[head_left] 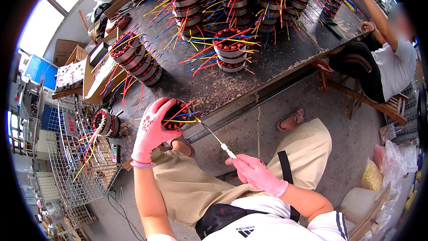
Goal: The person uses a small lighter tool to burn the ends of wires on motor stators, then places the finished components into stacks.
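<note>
My left hand (152,127), in a pink knit glove, is wrapped round a motor stator (179,109) at the table's near edge. The stator's open end, with red windings, faces me, and red, blue and yellow lead wires stick out to the right. Gloved in pink too, my right hand (259,175) grips a slim tool (226,148) with a white handle and a thin metal shaft. Its tip lies close to the end of a yellow lead (196,119); whether they touch I cannot tell.
Stacked stators (185,4) fill the back of the worn table (178,73). Shorter stacks stand at left (140,62) and centre (231,58). Another stator (106,123) sits at left by a wire rack (67,151). A co-worker (397,67) sits at right on a wooden bench (374,102).
</note>
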Available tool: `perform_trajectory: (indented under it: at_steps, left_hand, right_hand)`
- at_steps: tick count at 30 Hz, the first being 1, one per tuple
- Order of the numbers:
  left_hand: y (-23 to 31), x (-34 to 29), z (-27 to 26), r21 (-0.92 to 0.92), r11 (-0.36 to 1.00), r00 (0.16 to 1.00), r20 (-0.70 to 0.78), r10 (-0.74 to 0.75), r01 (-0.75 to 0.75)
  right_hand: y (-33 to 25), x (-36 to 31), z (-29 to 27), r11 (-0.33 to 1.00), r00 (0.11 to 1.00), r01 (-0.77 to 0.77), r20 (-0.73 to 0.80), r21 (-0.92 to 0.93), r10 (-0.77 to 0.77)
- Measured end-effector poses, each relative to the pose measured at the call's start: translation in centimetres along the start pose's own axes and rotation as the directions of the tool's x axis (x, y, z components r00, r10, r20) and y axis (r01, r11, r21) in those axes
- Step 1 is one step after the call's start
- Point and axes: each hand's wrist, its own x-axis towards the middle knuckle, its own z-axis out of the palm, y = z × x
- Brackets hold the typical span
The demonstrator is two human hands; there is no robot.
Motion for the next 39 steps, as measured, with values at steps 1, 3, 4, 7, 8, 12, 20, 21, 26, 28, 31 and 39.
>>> perform_trajectory:
  at_steps: [1,3,4,7,8,12,20,21,26,28,31,39]
  left_hand:
    - [-0.1,0.0,0.0,0.001,1.000,1.000,0.000,0.001,-0.001]
    - [-0.1,-0.1,0.0,-0.001,1.000,1.000,0.000,0.001,-0.001]
    - [-0.1,0.0,0.1,-0.003,1.000,1.000,0.000,0.003,-0.003]
    - [0.0,0.0,0.1,-0.001,1.000,1.000,0.004,-0.002,0.002]
    - [0.0,0.0,0.1,-0.003,1.000,1.000,0.004,0.000,0.000]
    - [0.1,0.0,-0.1,-0.013,1.000,1.000,0.006,0.001,-0.001]
    - [0.1,0.1,0.0,-0.036,0.999,1.000,-0.009,0.001,-0.002]
    - [0.1,0.0,0.0,-0.035,0.999,1.000,-0.011,0.001,-0.001]
    - [0.0,0.0,0.1,-0.033,0.999,1.000,-0.012,0.000,0.000]
    - [0.0,0.0,0.1,-0.036,0.999,1.000,-0.013,-0.003,0.003]
    - [-0.1,-0.1,0.1,-0.017,1.000,1.000,0.012,-0.008,0.008]
    - [0.2,0.0,-0.1,-0.047,0.998,0.999,0.012,-0.052,0.053]
  right_hand:
    - [-0.5,-0.2,0.1,1.000,1.000,-0.018,-0.001,0.001,0.018]
    - [-0.6,-0.2,0.1,1.000,1.000,-0.024,-0.004,0.000,0.024]
    - [-0.3,-0.1,0.1,1.000,1.000,-0.012,-0.008,-0.002,0.012]
    - [0.2,0.1,0.0,1.000,1.000,0.000,-0.003,0.007,0.000]
    - [0.3,0.1,0.0,1.000,1.000,0.000,0.003,0.013,0.000]
    - [-0.5,-0.1,0.2,0.999,0.999,-0.036,-0.005,0.026,0.036]
    - [-0.3,0.0,0.0,1.000,1.000,-0.015,-0.006,-0.024,0.015]
    - [-0.2,0.0,0.0,1.000,1.000,-0.016,-0.002,-0.023,0.016]
    - [0.4,0.2,-0.1,1.000,1.000,0.002,0.007,-0.002,-0.002]
    - [0.0,0.1,-0.1,1.000,1.000,-0.018,0.009,0.005,0.018]
    - [-0.2,0.0,0.0,1.000,1.000,-0.020,0.002,-0.008,0.020]
    - [-0.4,0.0,-0.1,1.000,1.000,-0.014,-0.008,0.007,0.014]
